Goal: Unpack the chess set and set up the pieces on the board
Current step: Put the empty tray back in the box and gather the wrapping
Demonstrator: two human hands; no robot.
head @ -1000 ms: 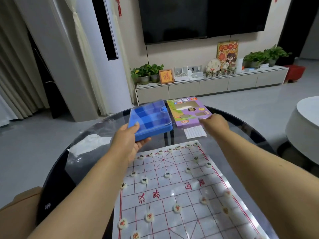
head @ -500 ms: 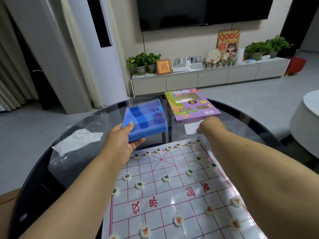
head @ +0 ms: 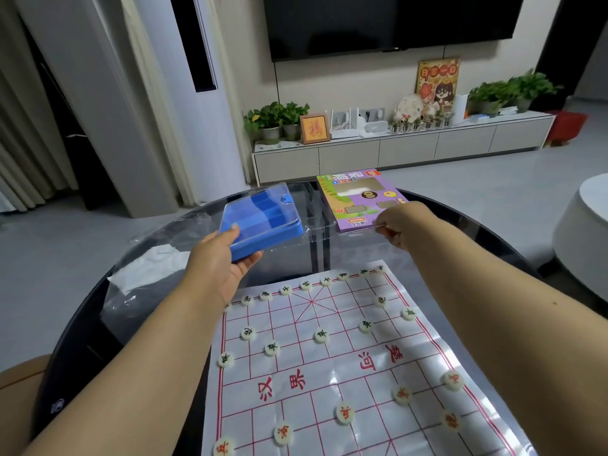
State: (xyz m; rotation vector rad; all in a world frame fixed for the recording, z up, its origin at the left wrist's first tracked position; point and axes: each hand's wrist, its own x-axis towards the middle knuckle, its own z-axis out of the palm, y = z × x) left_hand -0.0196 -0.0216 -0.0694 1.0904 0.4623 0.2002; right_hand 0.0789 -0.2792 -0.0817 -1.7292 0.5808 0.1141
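My left hand [head: 218,263] grips the near corner of a blue compartment tray [head: 263,222] with a clear cover, held just above the table beyond the board. My right hand [head: 406,225] has curled fingers and pinches a thin flat sheet [head: 362,229], seen edge-on, at the near edge of the purple game box [head: 358,199]. The paper chess board [head: 329,366] with its red grid lies in front of me. Round white pieces stand on it: black-lettered ones [head: 321,335] on the far half, red-lettered ones [head: 344,414] on the near half.
The board lies on a round dark glass table [head: 82,340]. A crumpled clear plastic bag with white paper [head: 148,268] lies at the table's left. A white round seat [head: 585,245] stands to the right. A low cabinet with plants lines the far wall.
My view has tipped down and closer. The left hand has brought the blue tray slightly nearer. The white slip before the purple box no longer lies on the table; my right hand now pinches a thin sheet there.
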